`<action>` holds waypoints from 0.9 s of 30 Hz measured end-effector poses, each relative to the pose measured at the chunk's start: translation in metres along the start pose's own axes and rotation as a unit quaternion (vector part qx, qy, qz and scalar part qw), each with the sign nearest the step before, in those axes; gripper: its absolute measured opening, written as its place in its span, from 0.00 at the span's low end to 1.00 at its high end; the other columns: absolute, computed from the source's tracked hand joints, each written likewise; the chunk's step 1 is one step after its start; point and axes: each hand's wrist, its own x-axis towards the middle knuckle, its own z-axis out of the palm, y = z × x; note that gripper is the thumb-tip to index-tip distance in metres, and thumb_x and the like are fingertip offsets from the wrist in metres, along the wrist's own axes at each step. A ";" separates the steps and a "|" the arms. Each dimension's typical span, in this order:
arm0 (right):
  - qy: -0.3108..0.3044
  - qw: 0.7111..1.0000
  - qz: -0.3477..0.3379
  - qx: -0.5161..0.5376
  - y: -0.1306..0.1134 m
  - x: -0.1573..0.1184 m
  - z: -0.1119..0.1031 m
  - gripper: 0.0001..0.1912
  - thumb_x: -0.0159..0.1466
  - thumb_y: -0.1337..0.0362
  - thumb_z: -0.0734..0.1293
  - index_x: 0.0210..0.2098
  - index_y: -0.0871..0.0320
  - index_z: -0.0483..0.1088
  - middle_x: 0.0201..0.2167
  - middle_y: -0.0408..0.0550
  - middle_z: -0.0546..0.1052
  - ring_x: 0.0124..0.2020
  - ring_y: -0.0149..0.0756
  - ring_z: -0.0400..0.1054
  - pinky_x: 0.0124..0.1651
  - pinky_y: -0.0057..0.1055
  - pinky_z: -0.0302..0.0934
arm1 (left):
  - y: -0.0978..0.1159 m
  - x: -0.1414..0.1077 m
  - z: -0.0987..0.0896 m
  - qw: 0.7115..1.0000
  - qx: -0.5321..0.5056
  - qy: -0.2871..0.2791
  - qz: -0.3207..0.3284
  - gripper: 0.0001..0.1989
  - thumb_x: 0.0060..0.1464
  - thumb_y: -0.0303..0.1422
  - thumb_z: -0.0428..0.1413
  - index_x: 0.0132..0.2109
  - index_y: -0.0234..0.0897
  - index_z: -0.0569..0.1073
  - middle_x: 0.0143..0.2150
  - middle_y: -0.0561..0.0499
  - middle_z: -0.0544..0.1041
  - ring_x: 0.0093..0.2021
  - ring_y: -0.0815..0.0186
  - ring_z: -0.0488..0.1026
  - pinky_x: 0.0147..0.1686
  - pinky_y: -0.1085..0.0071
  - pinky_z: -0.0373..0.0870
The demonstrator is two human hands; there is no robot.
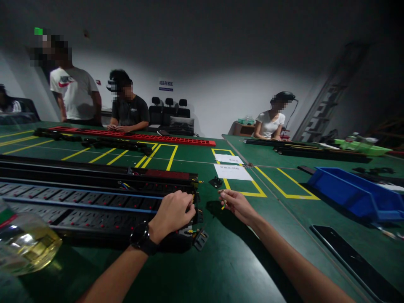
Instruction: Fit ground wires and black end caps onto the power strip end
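Observation:
Several long black power strips with rows of sockets [94, 221] lie side by side at the left. My left hand [175, 210], with a black watch on the wrist, rests at their right end, its fingers curled over the edge; what they hold, if anything, is hidden. My right hand [235, 204] is pinched on a small yellow-green wire end [224, 206], a little right of the strips. A black end piece [200, 240] hangs by short wires at the near strip's end. Another small black piece [216, 182] lies on the green table beyond my right hand.
A bottle of yellow liquid [31, 242] stands at the near left. A phone [353, 261] and a blue bin [356, 193] are at the right. White papers [232, 171] lie mid-table. Behind are a long red frame [176, 139] and several people.

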 end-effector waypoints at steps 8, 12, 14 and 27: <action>0.059 0.986 -0.087 -0.126 -0.020 0.009 -0.016 0.16 0.53 0.59 0.79 0.42 0.54 0.83 0.38 0.51 0.85 0.36 0.39 0.75 0.38 0.33 0.68 | -0.001 0.003 0.000 1.000 0.005 -0.002 0.005 0.09 0.65 0.30 0.51 0.35 0.39 0.71 0.34 0.49 0.77 0.38 0.59 0.74 0.39 0.64 0.66; 0.069 0.981 -0.080 -0.165 -0.020 0.014 -0.018 0.17 0.53 0.64 0.75 0.43 0.56 0.83 0.34 0.47 0.83 0.31 0.36 0.73 0.35 0.32 0.64 | -0.004 0.004 0.001 1.000 0.007 -0.003 0.006 0.10 0.65 0.30 0.49 0.34 0.39 0.71 0.34 0.48 0.77 0.39 0.58 0.74 0.40 0.63 0.67; 0.066 0.980 -0.073 -0.176 -0.018 0.015 -0.016 0.17 0.53 0.65 0.73 0.42 0.57 0.83 0.33 0.46 0.83 0.29 0.34 0.71 0.33 0.30 0.62 | -0.005 0.005 0.003 1.000 0.002 0.000 0.004 0.10 0.65 0.31 0.49 0.34 0.39 0.71 0.34 0.48 0.77 0.38 0.58 0.74 0.41 0.63 0.68; 0.056 0.973 -0.138 -0.174 -0.019 0.016 -0.014 0.15 0.55 0.56 0.76 0.39 0.54 0.76 0.30 0.43 0.78 0.33 0.37 0.72 0.39 0.34 0.65 | -0.009 0.007 0.001 0.999 -0.025 0.023 -0.009 0.11 0.64 0.34 0.47 0.33 0.40 0.70 0.32 0.51 0.75 0.35 0.60 0.72 0.37 0.66 0.63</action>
